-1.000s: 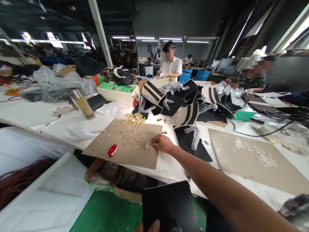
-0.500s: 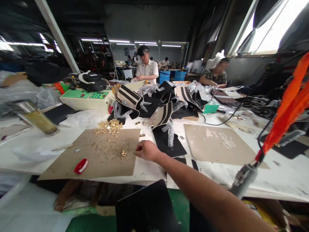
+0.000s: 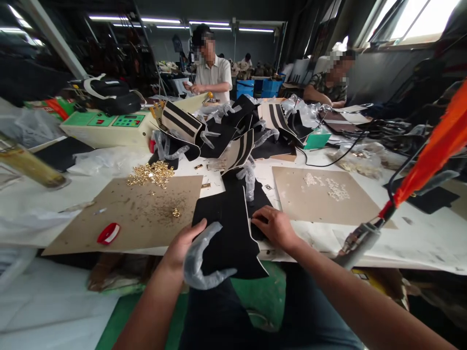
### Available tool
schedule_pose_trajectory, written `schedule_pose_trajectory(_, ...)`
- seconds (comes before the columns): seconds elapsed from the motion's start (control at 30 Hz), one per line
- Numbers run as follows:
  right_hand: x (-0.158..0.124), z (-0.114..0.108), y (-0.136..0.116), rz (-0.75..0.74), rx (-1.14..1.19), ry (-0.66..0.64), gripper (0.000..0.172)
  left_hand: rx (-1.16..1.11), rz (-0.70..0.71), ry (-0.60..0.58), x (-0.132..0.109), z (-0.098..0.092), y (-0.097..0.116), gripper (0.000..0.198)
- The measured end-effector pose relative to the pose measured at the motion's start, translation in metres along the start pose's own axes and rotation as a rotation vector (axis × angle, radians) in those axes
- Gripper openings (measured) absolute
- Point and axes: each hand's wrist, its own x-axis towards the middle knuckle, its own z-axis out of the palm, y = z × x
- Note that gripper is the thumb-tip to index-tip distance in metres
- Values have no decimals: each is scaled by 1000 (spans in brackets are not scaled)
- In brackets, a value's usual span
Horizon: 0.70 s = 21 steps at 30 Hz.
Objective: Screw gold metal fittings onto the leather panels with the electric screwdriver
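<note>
Unevenly lit: dark across the top and back, much brighter over the white counter [image 3: 416, 243]. Strongest at the upper right, with daylight in the window [image 3: 419, 22] burnt out to plain white. Lit faintly at the back by tubes [image 3: 251, 30], glowing in thin streaks. Glinting on the gold bits [image 3: 151, 174], duller on the wrap [image 3: 195, 265]; nearly without detail on the black panel [image 3: 229, 238]. Shaded beneath the counter's edge. Stretched and slanted toward the sides, notably at the post [image 3: 54, 39] and bottle [image 3: 32, 163]. Softly blurred near the borders. Blocked out in pixels over two heads [image 3: 204, 40].
</note>
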Motion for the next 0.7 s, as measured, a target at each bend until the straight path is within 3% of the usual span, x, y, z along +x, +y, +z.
schedule_pose_trajectory(0.1, -7, 4, 0, -68, 17, -39, 7, 24, 62, -45, 13, 13, 0, 33)
schedule_pose_trajectory(0.23, -11, 3, 3, -119, 83, -58, 9, 9, 146, -26, 21, 2, -8, 30)
schedule_pose_trajectory(0.37, -12, 0, 5, -118, 113, -91, 4, 6, 118, -16, 27, -7, -12, 29)
schedule_pose_trajectory(0.7, -7, -13, 1, -60, 123, -178, 7, -38, 238, -88, 19, 3, -6, 29)
